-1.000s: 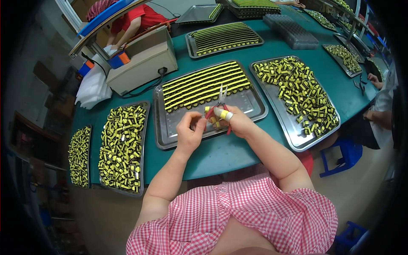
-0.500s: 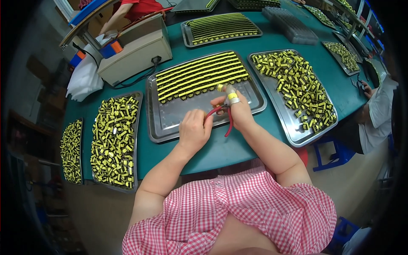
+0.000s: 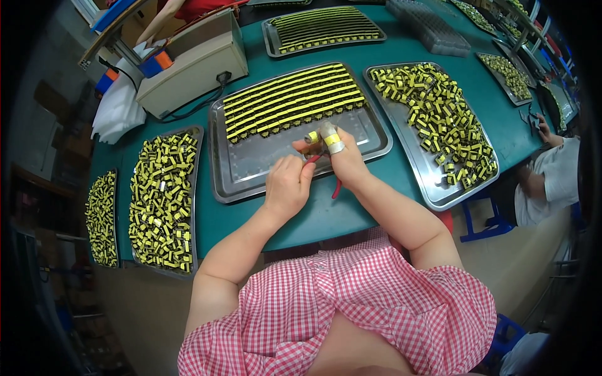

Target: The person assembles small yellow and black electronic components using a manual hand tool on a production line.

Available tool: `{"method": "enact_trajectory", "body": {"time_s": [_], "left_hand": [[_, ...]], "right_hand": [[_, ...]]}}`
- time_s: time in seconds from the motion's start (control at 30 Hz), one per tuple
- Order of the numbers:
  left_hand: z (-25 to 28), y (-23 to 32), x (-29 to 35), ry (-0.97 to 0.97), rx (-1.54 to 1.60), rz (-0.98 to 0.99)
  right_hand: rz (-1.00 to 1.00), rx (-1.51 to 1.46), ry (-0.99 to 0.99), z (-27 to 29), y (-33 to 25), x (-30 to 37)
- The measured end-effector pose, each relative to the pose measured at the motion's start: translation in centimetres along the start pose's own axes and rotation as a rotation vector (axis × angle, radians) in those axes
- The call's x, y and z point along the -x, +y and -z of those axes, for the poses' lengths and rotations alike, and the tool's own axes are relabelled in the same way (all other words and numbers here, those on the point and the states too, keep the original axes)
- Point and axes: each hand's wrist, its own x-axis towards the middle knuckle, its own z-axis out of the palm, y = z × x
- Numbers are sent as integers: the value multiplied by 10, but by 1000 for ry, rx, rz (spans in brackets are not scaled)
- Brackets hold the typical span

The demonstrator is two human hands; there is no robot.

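A pair of red-handled pliers (image 3: 337,188) is between my two hands, above the near edge of a metal tray (image 3: 238,186). My right hand (image 3: 346,161) is closed around the pliers' upper part, which its fingers hide; one handle hangs below the palm. Yellow and silvery wrapping covers its thumb, and a yellow patch shows at its fingertips. My left hand (image 3: 286,186) is curled shut at the other handle, thumb on top. Several straight rows of small yellow-and-black parts (image 3: 295,100) fill the far half of the tray.
Loose yellow-and-black parts heap in a right tray (image 3: 446,194) and a left tray (image 3: 196,188), with another heap (image 3: 102,216) farther left. Behind stand a filled tray (image 3: 326,28), a beige box (image 3: 194,72) with a cable, and clear plastic trays (image 3: 433,28). A co-worker's hand (image 3: 547,130) shows at right.
The table scene has shifted slightly up and left in view. My right hand has turned a little and moved left, covering more of the pliers. My left hand keeps its closed grip.
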Motion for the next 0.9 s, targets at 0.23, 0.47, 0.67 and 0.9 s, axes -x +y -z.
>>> {"method": "enact_trajectory", "body": {"time_s": [0.23,0.47,0.67,0.9], "left_hand": [[2,-1,1,-81,253,124],[4,-5,2,-140,417,187],[5,-5,2,-212,522,241],[7,-5,2,-285,659,322]], "right_hand": [[31,-50,-49,2,3,-2],[34,-21,-103,0,4,-2],[17,-28,-115,0,4,-1],[26,-8,-125,-2,4,1]]}}
